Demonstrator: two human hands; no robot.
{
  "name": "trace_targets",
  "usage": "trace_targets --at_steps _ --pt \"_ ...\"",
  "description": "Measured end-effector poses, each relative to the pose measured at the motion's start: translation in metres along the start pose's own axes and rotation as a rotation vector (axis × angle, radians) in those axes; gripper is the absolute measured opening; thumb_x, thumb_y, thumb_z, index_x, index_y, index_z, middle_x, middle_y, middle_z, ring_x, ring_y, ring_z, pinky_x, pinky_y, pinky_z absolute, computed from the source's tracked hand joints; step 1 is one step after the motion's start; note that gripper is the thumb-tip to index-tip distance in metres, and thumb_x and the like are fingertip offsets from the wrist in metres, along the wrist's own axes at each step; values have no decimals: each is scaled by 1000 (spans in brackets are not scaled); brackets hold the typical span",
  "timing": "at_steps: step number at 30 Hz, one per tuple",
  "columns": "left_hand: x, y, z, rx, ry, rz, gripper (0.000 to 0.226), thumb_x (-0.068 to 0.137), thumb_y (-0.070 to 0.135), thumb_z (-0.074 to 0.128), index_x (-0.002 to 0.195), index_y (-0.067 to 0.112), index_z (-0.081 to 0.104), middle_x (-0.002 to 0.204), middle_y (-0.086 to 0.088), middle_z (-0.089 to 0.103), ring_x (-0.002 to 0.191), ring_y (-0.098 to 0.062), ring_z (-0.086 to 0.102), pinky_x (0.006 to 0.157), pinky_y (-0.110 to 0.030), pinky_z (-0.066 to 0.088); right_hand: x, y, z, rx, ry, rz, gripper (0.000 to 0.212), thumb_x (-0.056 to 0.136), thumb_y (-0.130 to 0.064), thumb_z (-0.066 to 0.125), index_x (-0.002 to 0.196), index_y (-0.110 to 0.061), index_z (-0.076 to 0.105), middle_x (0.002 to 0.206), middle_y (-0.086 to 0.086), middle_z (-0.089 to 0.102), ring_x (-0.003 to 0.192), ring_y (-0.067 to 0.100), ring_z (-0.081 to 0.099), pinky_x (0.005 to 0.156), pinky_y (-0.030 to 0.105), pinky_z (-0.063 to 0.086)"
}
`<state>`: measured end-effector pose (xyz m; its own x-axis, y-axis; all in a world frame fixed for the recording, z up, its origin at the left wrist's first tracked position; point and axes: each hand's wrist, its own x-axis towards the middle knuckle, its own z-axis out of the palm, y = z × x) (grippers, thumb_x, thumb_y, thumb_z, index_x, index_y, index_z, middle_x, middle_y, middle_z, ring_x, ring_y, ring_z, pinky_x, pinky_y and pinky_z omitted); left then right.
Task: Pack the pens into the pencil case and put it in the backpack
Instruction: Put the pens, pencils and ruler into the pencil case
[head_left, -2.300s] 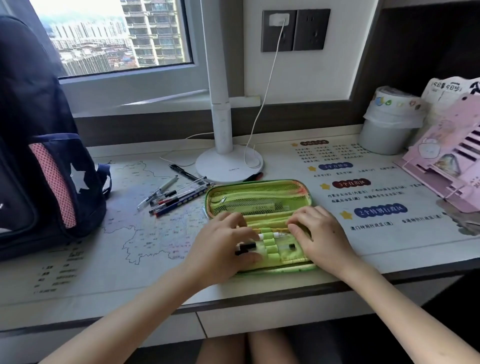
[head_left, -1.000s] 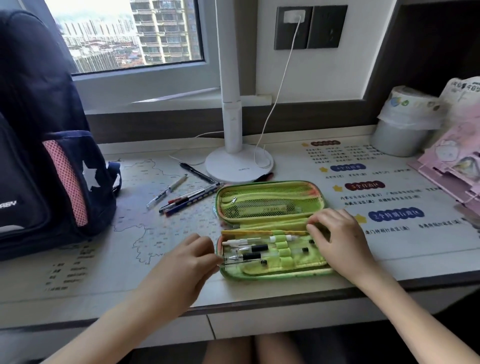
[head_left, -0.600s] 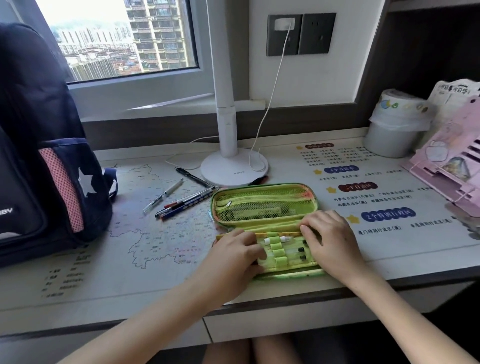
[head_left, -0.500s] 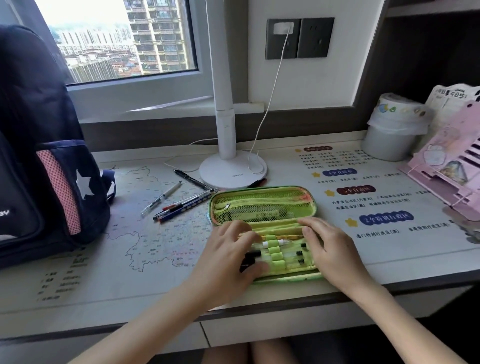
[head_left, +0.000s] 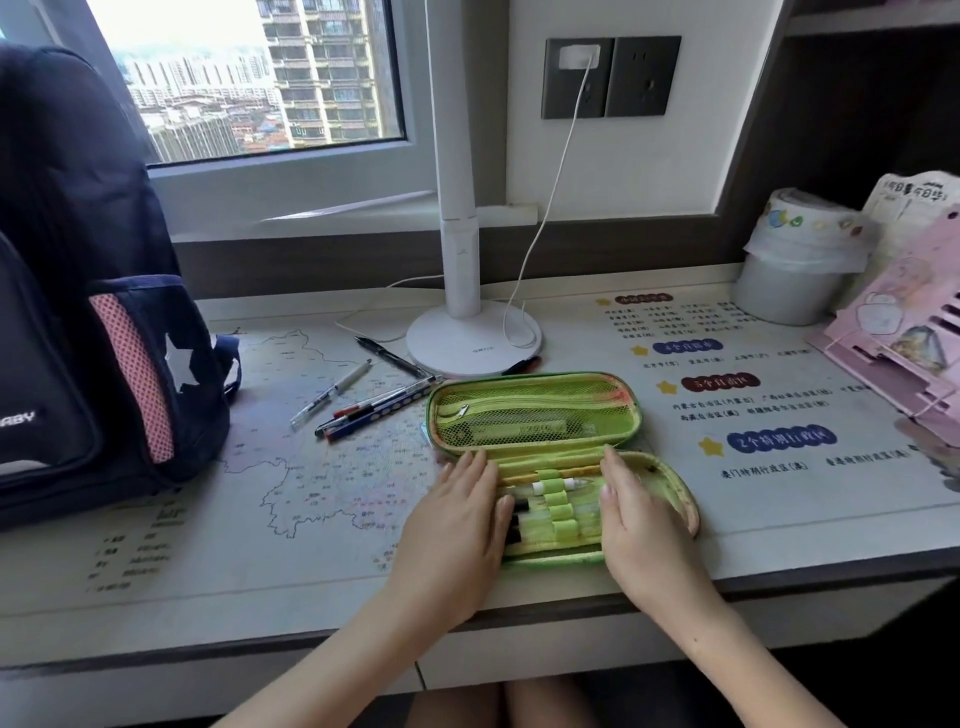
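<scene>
A green pencil case lies open on the desk near the front edge, its mesh lid folded back. Several pens sit under its elastic loops in the near half. My left hand rests flat on the case's left end, fingers stretched, covering the pens' left ends. My right hand lies flat on the right end. Neither hand grips anything. Several loose pens lie on the desk left of the case. A dark blue backpack with a pink mesh pocket stands at the far left.
A white desk lamp stands just behind the case, its cable running to a wall socket. A lined white bin and a pink book stand are at the right. A printed map mat covers the desk.
My left hand pushed a pen into the loops, then flattened out over the case's left end. My right hand stayed on the right end. The loose pens and backpack have not moved.
</scene>
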<state>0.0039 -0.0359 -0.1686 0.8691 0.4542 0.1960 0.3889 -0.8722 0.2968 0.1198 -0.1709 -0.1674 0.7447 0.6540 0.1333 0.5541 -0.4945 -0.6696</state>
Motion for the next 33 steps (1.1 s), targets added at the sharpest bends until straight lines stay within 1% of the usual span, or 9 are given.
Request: trace_targets --at_steps 6,10,13,15,17,19,23,27,33 --pt "-2 -4 2 19 -43 85 85 76 53 -11 147 17 19 156 1 12 144 -11 5 106 -15 -13 -2 -6 0 78 22 -43 43 99 -13 33 142 -12 32 140 2 48 122 15 51 93 14 34" --pt "-4 -3 -2 -29 -51 80 72 87 54 0 146 20 21 156 5 13 142 -4 2 105 -11 -14 8 2 -8 12 224 -24 37 96 -9 38 132 -10 48 125 6 60 106 22 60 89 31 46" --pt "-4 -6 -14 -197 -11 34 48 99 38 27 143 20 31 154 8 21 140 -1 9 110 -12 0 16 6 -9 -23 165 -29 36 95 -11 39 128 -11 52 117 8 64 87 15 60 79 34 51" --pt "2 -14 -22 -313 64 -45 43 98 33 35 138 21 40 149 9 32 138 -6 26 110 -19 17 20 0 -13 -64 163 -74 34 95 -10 40 126 -10 54 111 10 67 68 4 52 63 20 44" --pt "15 -33 -30 -360 172 -144 37 97 26 42 132 18 48 140 5 46 129 -12 42 105 -25 29 29 -16 -22 -87 231 -163 30 94 -7 43 121 -7 58 107 11 68 77 8 61 69 18 46" --pt "36 -63 -36 -291 314 -241 30 93 17 50 121 10 58 125 -5 59 114 -22 54 96 -31 39 45 -37 -27 -94 264 -263 25 92 -6 48 112 -6 63 105 9 69 93 19 64 81 26 49" --pt "80 -135 -47 -46 227 -548 27 89 21 50 110 14 65 110 -15 62 101 -33 55 82 -36 42 88 -76 -4 -169 31 -493 20 90 -15 56 105 -8 67 102 6 69 96 18 61 86 26 46" --pt "100 -181 -53 -93 128 -698 29 85 29 56 111 16 62 113 -12 62 100 -30 57 75 -33 45 133 -107 52 -435 -223 -702 29 92 -22 53 119 -12 59 115 5 63 107 24 53 94 36 40" --pt "103 -193 -57 -166 27 -622 9 80 22 65 81 16 59 85 -7 65 76 -20 56 61 -27 39 189 -144 106 -564 -562 -553 53 85 -30 63 133 -21 44 133 6 50 120 26 43 96 38 36"
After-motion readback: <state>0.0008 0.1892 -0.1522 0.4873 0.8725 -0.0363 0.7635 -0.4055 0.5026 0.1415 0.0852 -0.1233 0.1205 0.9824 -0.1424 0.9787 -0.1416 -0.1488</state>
